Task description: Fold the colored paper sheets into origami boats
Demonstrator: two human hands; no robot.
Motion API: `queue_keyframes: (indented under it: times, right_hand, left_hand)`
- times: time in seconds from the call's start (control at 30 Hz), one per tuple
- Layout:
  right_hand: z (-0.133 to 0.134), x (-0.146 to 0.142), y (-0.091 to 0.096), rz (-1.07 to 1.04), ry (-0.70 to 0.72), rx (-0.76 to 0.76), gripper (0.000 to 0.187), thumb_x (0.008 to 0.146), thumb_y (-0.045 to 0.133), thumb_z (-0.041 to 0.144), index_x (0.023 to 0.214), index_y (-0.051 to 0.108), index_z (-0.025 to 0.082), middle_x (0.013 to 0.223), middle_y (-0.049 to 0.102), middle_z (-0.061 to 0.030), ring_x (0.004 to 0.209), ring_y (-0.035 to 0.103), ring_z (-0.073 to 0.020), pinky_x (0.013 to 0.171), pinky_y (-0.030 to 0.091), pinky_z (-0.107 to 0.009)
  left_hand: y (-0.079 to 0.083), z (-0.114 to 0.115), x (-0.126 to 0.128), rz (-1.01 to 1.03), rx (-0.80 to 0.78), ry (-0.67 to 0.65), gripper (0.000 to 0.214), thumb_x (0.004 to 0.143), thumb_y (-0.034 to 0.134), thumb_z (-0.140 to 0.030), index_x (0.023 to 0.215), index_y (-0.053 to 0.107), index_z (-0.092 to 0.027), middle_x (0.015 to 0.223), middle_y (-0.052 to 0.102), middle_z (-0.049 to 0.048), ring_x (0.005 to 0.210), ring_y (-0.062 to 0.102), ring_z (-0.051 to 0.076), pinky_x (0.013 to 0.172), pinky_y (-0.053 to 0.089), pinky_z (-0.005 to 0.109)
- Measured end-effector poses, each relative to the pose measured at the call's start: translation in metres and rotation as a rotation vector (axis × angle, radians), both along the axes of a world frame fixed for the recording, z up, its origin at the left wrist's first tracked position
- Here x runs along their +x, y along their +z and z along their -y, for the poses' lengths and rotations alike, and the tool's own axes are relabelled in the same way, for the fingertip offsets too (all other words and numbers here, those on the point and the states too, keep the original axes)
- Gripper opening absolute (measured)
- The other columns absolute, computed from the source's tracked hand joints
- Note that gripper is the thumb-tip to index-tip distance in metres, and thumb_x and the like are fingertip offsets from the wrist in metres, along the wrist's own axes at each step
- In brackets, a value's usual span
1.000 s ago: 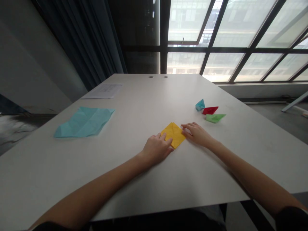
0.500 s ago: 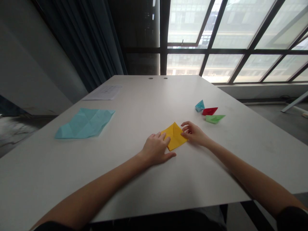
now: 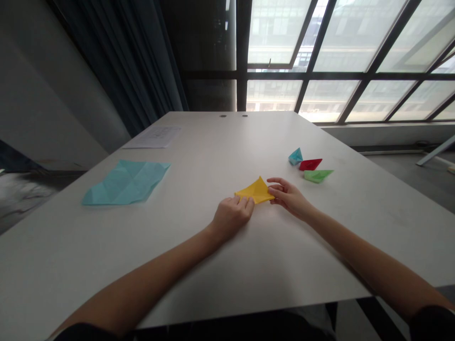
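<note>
A folded yellow paper is held just above the white table near its middle. My left hand grips its near left corner with curled fingers. My right hand pinches its right corner between thumb and fingers. The paper now shows as a flat triangle tilted up off the table.
Three small folded paper boats, teal, red and green, lie to the right beyond my right hand. A creased light-blue sheet lies at the left. A white printed sheet rests at the far left edge. Windows stand behind the table.
The yellow paper lay flat as a diamond under both hands; both hands have since taken hold of its corners and raised its near part off the table.
</note>
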State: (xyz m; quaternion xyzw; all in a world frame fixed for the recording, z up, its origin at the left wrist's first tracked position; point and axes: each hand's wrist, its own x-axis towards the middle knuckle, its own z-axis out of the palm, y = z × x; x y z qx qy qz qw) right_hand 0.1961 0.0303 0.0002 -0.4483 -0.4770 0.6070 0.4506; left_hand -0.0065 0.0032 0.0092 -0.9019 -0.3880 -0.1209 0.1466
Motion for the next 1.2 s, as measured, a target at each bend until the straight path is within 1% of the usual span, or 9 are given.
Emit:
queue_keyframes:
  times: [0.07,0.17,0.37,0.53,0.6,0.77,0.83,0.97,1.2]
  right_hand:
    - [-0.002,0.001,-0.001,0.012,-0.071,0.035,0.033,0.069,0.060,0.029,0.100,0.051,0.024,0.089,0.056,0.0003,0.062,0.055,-0.0076,0.059,0.049,-0.024]
    - [-0.005,0.004,-0.005,0.081,-0.163,0.085,0.039,0.067,0.060,0.025,0.103,0.049,0.026,0.104,0.053,-0.0028,0.071,0.057,-0.0098,0.062,0.049,-0.025]
    - [0.001,-0.003,-0.005,0.035,0.154,0.154,0.053,0.063,0.069,0.025,0.109,0.045,0.023,0.097,0.061,-0.0039,0.081,0.060,-0.0141,0.073,0.049,-0.031]
    - [0.003,-0.005,-0.002,0.133,0.151,0.162,0.039,0.066,0.065,0.035,0.099,0.054,0.017,0.083,0.063,-0.0037,0.063,0.058,-0.0113,0.060,0.048,-0.026]
    - [0.000,0.000,-0.002,0.212,0.142,0.175,0.034,0.068,0.062,0.039,0.094,0.057,0.016,0.080,0.063,-0.0038,0.060,0.057,-0.0113,0.057,0.046,-0.025]
    - [-0.009,0.015,-0.006,0.640,0.087,0.352,0.026,0.075,0.053,0.040,0.084,0.062,0.017,0.077,0.064,-0.0025,0.066,0.055,-0.0148,0.058,0.043,-0.027]
    - [-0.010,0.017,-0.008,0.850,0.052,0.449,0.023,0.076,0.050,0.038,0.079,0.062,0.019,0.071,0.062,-0.0011,0.065,0.053,-0.0152,0.059,0.041,-0.028]
    - [-0.013,0.018,-0.014,1.084,0.049,0.622,0.019,0.074,0.052,0.034,0.068,0.060,0.019,0.066,0.060,-0.0018,0.068,0.051,-0.0165,0.061,0.039,-0.028]
    - [-0.014,0.019,-0.019,1.034,0.111,0.765,0.014,0.074,0.054,0.024,0.087,0.060,0.020,0.080,0.061,-0.0045,0.076,0.050,-0.0184,0.068,0.042,-0.031]
  left_hand:
    - [0.004,-0.006,-0.004,0.139,-0.035,0.032,0.026,0.086,0.034,-0.016,0.098,0.057,-0.015,0.080,0.064,0.0072,0.071,0.057,0.018,0.057,0.041,0.027]
    - [0.011,-0.016,-0.008,0.542,-0.215,0.127,0.024,0.085,0.040,-0.026,0.098,0.058,-0.019,0.084,0.066,0.0041,0.072,0.058,0.016,0.063,0.042,0.026]
    - [0.008,-0.026,0.000,1.368,-0.995,0.189,0.031,0.071,0.059,-0.038,0.091,0.054,-0.015,0.080,0.067,0.0053,0.072,0.061,0.016,0.057,0.044,0.023]
    - [0.001,-0.025,0.005,1.447,-1.261,0.187,0.037,0.067,0.062,-0.032,0.099,0.053,-0.014,0.096,0.064,0.0091,0.080,0.061,0.016,0.063,0.047,0.025]
    - [-0.001,-0.029,0.002,1.381,-1.208,0.186,0.037,0.069,0.060,-0.035,0.098,0.053,-0.013,0.095,0.064,0.0094,0.078,0.061,0.016,0.062,0.047,0.025]
    - [-0.007,-0.042,-0.014,0.984,-0.731,0.128,0.034,0.067,0.060,-0.028,0.099,0.053,-0.017,0.086,0.063,0.0033,0.076,0.058,0.014,0.066,0.046,0.027]
    - [-0.010,-0.045,-0.018,0.815,-0.618,0.099,0.030,0.069,0.057,-0.025,0.098,0.055,-0.018,0.088,0.062,0.0032,0.080,0.057,0.015,0.071,0.045,0.028]
    - [-0.015,-0.045,-0.020,0.679,-0.561,0.115,0.032,0.072,0.052,-0.025,0.102,0.056,-0.017,0.089,0.061,0.0050,0.082,0.056,0.016,0.073,0.046,0.030]
    - [-0.018,-0.045,-0.018,0.552,-0.472,0.052,0.031,0.073,0.052,-0.023,0.103,0.057,-0.016,0.091,0.062,0.0055,0.086,0.055,0.018,0.079,0.044,0.031]
